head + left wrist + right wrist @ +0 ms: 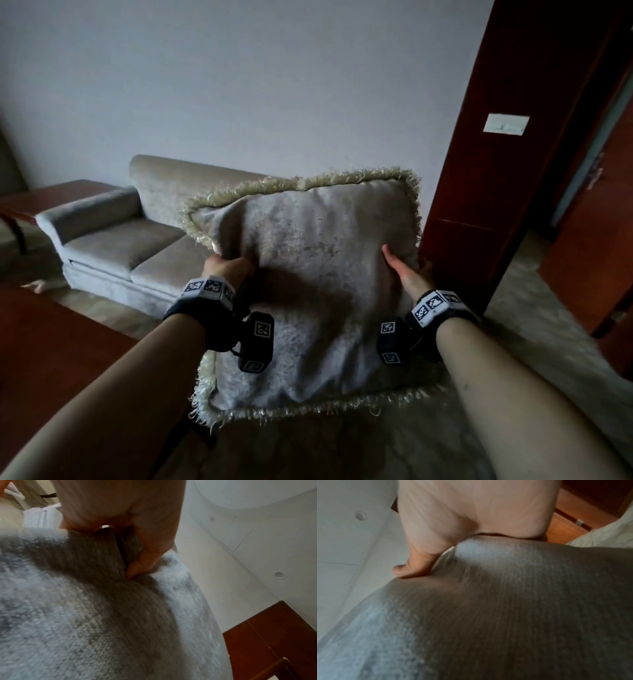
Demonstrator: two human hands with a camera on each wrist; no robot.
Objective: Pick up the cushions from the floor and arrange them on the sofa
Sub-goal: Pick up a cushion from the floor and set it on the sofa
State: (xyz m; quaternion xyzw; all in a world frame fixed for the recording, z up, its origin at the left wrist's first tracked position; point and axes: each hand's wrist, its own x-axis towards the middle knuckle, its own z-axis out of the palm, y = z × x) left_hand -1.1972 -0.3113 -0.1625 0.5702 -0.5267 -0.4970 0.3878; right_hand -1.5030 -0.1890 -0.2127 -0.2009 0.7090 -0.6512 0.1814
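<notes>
The cushion point(308, 281) hangs in the air in front of the sofa point(130, 240), clear of the floor. The left hand point(227, 269) pinches its left edge; the right hand point(406, 270) clasps its right edge. Best keep it level and set it against the sofa's backrest. Only the left wrist view shows the thumb point(142, 562) digging into a fold.

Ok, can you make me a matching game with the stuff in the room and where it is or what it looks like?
Things:
1. cushion
2. sofa
3. door
4. light switch

Clues:
A. white, on the red-brown wood
B. held up in both hands
C. red-brown, on the right
D. against the wall, seats bare

Pairs: 1-B, 2-D, 3-C, 4-A
</notes>
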